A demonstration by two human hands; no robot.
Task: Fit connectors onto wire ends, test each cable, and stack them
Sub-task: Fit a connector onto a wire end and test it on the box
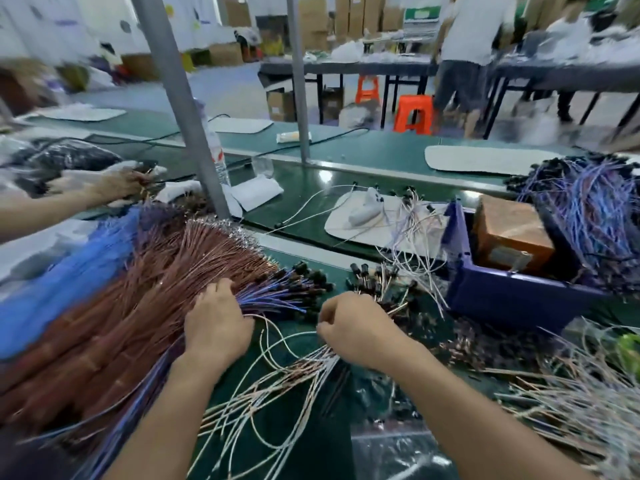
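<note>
My left hand [217,323] rests curled on a big pile of brown and blue wires [114,306], its fingers around a bunch of blue wires tipped with black connectors [304,282]. My right hand [356,327] is curled and grips a loose bundle of pale wires [277,386] that fans out toward me over the green bench [294,174]. More black connectors on short wires [374,278] lie just beyond my right hand. The image is blurred, so fingertips are hard to make out.
A blue bin [502,292] with an orange box [509,233] stands at right, under a heap of purple cables [588,206]. Another person's hands [114,185] work at left. A grey post [183,109] rises mid-bench. A white mat [374,220] lies beyond.
</note>
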